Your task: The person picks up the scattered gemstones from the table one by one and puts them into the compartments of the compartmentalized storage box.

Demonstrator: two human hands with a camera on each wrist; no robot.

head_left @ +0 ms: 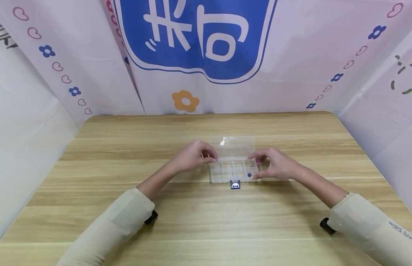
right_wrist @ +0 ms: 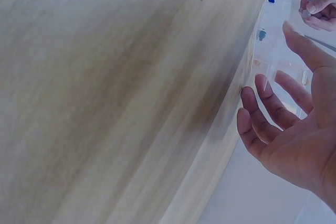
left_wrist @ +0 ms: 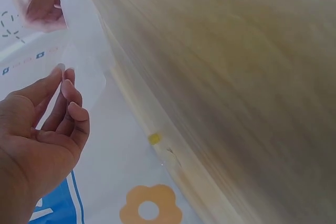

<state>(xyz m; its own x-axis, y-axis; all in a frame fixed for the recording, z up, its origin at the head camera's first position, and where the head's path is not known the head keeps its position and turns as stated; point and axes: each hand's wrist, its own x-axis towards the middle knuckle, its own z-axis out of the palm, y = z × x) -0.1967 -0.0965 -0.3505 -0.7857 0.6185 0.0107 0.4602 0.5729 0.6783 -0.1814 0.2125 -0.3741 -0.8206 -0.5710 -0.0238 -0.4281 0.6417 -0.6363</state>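
A clear plastic compartment box [head_left: 227, 176] lies on the table with its clear lid [head_left: 237, 146] raised at the back. A blue latch [head_left: 235, 184] hangs at its front. My left hand [head_left: 194, 156] is over the back left corner; thumb and forefinger pinch a small clear piece [left_wrist: 61, 66], whose kind I cannot tell. My right hand [head_left: 277, 164] holds the box's right end, thumb toward the front and forefinger at the hinge side, the other fingers loosely bent. A dark blue bead [head_left: 249, 174] sits in the front right compartment, and small reddish bits [right_wrist: 256, 62] show behind it.
The box stands around the middle of a wood-grain table [head_left: 206, 221]. Behind it hangs a white printed cloth [head_left: 159, 92], with cloth sides left and right. Both forearms wear pale sleeves with dark devices [head_left: 327, 225] underneath.
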